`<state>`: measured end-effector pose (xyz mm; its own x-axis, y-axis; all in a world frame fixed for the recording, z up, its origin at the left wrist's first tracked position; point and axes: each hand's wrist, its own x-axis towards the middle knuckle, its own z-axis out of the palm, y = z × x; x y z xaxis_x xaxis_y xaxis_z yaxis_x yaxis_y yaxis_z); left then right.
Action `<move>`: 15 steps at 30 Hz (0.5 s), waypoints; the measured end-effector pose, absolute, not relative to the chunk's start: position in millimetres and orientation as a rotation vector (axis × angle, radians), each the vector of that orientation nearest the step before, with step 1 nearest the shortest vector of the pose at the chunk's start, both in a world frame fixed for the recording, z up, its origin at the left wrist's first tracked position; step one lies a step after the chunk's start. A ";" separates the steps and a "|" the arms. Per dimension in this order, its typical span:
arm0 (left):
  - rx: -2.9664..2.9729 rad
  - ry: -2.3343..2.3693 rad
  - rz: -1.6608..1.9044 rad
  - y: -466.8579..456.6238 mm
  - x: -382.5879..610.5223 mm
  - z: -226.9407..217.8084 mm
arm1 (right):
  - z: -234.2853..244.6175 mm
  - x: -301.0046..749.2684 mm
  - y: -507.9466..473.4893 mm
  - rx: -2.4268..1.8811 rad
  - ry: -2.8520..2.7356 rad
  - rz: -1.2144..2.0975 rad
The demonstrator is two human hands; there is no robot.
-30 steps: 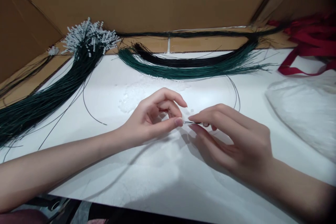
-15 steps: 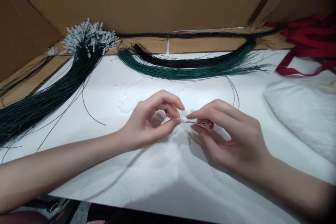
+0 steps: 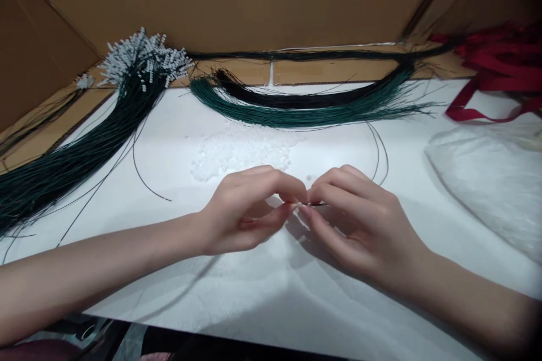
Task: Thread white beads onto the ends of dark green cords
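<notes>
- The left hand (image 3: 249, 211) lies on its side on the white table (image 3: 271, 293), thumb and forefinger pinched together at their tips, the other fingers curled under
- The right hand (image 3: 359, 220) faces it, fingertips touching those of the left; its thumb and forefinger pinch a thin dark wire (image 3: 317, 203)
- Only a short piece of the wire shows, lying level between the two pinches, just above the table near its middle
- Whatever sits between the left fingertips at the wire's end is too small to tell
- A scatter of clear beads (image 3: 241, 152) lies on the table just behind the hands
- Two thin strands (image 3: 379, 146) arc on the table behind the right hand; I cannot tell whether either is the held wire
- At far left a thick bundle (image 3: 84, 146) of dark green wires runs slantwise, its far ends tipped with white beads (image 3: 144, 59)
- Along the back a green bunch (image 3: 305, 117) curves, with a black bunch (image 3: 296, 101) just behind it, touching
- Red ribbon (image 3: 491, 67) is heaped at the far right corner
- A clear bag (image 3: 486, 180) lies right of the right hand, apart from it
- Brown cardboard (image 3: 232, 0) walls the back and left
</notes>
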<state>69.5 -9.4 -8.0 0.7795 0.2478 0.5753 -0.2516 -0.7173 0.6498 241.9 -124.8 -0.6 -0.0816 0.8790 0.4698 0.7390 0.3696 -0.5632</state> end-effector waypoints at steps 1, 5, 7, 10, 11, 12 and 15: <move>2.224 -0.026 0.855 -9.2 69.7 -8.3 | -0.5 242.1 -124.7 -1.407 -1.858 0.226; 2.237 -0.059 0.824 -8.8 69.5 -8.4 | -0.8 243.3 -124.2 -1.413 -1.864 0.240; 2.224 -0.006 0.804 -9.0 68.5 -7.7 | -1.3 243.8 -124.1 -1.423 -1.857 0.247; 2.205 0.048 0.794 -9.5 67.3 -6.1 | -1.5 244.1 -124.4 -1.420 -1.848 0.250; 2.203 0.051 0.792 -9.6 67.0 -5.7 | -1.4 244.2 -124.7 -1.418 -1.848 0.252; 2.199 0.051 0.791 -9.7 66.9 -5.5 | -1.2 244.2 -125.0 -1.416 -1.848 0.256; 2.189 0.047 0.783 -9.7 67.0 -5.5 | -0.4 244.5 -125.9 -1.416 -1.856 0.266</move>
<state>67.0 -9.7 -5.5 0.8081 0.2777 0.5195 -0.2133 -0.6841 0.6975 244.5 -125.9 -0.4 -0.0843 0.8909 0.4463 0.7300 0.3600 -0.5809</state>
